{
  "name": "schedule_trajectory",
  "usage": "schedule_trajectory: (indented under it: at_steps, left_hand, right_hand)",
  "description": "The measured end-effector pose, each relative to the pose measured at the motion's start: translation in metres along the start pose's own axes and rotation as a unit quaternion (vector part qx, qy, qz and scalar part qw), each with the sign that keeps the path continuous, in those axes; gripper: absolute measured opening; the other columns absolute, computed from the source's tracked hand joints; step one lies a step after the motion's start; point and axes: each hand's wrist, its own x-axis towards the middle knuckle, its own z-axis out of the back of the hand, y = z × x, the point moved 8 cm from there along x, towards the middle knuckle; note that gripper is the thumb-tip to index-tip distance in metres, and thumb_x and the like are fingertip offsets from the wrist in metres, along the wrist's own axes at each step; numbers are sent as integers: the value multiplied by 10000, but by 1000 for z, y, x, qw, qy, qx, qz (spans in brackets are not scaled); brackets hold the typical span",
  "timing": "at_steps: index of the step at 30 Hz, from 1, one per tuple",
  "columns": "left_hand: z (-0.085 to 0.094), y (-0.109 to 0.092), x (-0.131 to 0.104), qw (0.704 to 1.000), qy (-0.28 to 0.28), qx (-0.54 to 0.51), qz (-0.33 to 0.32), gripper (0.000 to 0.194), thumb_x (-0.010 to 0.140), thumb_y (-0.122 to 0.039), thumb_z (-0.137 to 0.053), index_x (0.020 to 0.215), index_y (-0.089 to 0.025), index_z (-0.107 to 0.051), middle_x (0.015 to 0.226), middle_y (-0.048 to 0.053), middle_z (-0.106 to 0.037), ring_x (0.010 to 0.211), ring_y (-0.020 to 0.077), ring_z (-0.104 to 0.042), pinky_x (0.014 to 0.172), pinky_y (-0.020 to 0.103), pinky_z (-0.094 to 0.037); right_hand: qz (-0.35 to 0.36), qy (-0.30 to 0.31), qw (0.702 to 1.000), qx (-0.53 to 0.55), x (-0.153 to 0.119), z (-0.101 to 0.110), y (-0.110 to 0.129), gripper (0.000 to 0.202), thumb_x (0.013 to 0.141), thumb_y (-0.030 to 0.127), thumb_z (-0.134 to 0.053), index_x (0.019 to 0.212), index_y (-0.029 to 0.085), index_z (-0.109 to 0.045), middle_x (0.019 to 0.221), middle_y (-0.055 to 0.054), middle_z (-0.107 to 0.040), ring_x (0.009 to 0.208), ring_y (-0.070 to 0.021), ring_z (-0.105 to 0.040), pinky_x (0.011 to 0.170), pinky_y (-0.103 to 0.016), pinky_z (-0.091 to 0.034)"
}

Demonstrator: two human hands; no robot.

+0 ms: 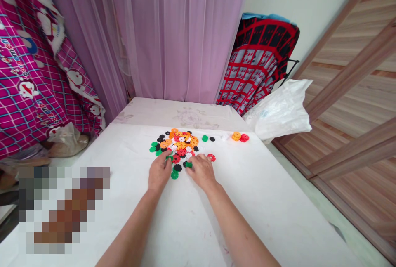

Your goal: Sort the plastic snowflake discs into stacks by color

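A heap of flower-shaped plastic linking discs [181, 145] in orange, red, white, black and green lies on the white-covered table. At its near left edge is my left hand [159, 172], thumb and forefinger pinched on a green disc [169, 157]. My right hand [201, 171] grips some green discs [188, 164], seen nearly edge-on, between thumb and fingers. Between the hands, black [177, 168] and green discs [175, 174] lie at the near side of the heap. A red disc [211, 157] sits just beyond my right hand's knuckles.
Right of the heap, a row holds green [204, 138], black [212, 139], white [225, 137], orange [236, 136] and red discs [244, 138]. A white plastic bag [281, 108] stands at the table's right edge. Purple curtains [179, 36] hang behind. Pixelation hides the left front area.
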Motion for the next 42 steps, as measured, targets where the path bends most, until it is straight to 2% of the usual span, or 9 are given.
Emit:
schedule_trajectory:
  at_steps: [6,12,16,21,26,29,32,38,42]
  left_hand:
    - [0,0,-1,1000,-2,-8,4,341,852,-279,-454,1128,-243,-650,1172,34,-697,1086,200,-637,971,366,-491]
    - [-1,3,-1,1000,0,-15,9,342,858,-299,-452,1131,-252,-652,1178,24,-696,1095,198,-635,970,365,-493]
    - [-2,3,-1,1000,-4,-17,3,334,856,-296,-451,1113,-261,-661,1182,18,-695,1106,194,-631,990,368,-483]
    - [-4,5,-1,1000,0,-15,-3,340,859,-310,-441,1112,-245,-659,1191,26,-692,1115,193,-627,1006,370,-474]
    - [-3,4,0,1000,3,-11,-3,331,854,-294,-452,1106,-248,-662,1186,27,-694,1113,195,-630,1000,372,-482]
    - [-2,3,0,1000,5,-7,-7,336,858,-286,-446,1116,-248,-658,1191,26,-691,1107,193,-633,995,366,-486]
    - [-2,2,0,1000,7,-3,-8,332,865,-290,-439,1115,-253,-654,1191,22,-690,1104,192,-634,989,366,-490]
    - [-1,4,2,1000,-5,17,0,348,871,-268,-428,1141,-226,-643,1188,44,-690,1115,199,-629,993,373,-487]
    - [1,6,-1,999,-16,33,-9,370,880,-251,-397,1167,-236,-629,1220,39,-673,1140,192,-615,1006,375,-479]
  right_hand:
    - [-28,4,999,24,7,-1,-13,167,759,221,-639,924,240,-649,898,-13,-693,961,-206,-538,827,-317,-335]
    - [-105,-95,990,10,44,36,-83,159,802,244,-607,959,238,-633,1006,-13,-697,980,-206,-551,831,-315,-352]
    - [-134,-84,987,-37,76,45,-114,164,805,240,-605,962,222,-649,948,-32,-700,980,-219,-556,833,-318,-361]
    - [-127,-64,988,-55,99,35,-118,193,802,250,-611,987,229,-658,945,-36,-695,978,-215,-558,838,-315,-369]
    - [-121,-45,990,-62,104,28,-115,207,800,248,-612,999,220,-663,954,-58,-695,993,-225,-556,837,-321,-378]
    - [-117,-82,989,-35,89,34,-112,213,814,255,-587,1009,211,-658,996,-61,-694,995,-221,-555,858,-325,-391]
    - [-103,-132,986,17,53,37,-104,197,828,254,-525,970,215,-656,989,-44,-692,947,-201,-573,853,-317,-415]
    - [-118,-148,969,158,-42,9,-80,203,833,317,-446,833,234,-631,837,-6,-675,662,-140,-586,679,-263,-452]
    - [-117,-135,965,192,-78,1,-64,202,836,322,-446,829,235,-627,801,-9,-676,654,-145,-588,685,-262,-454]
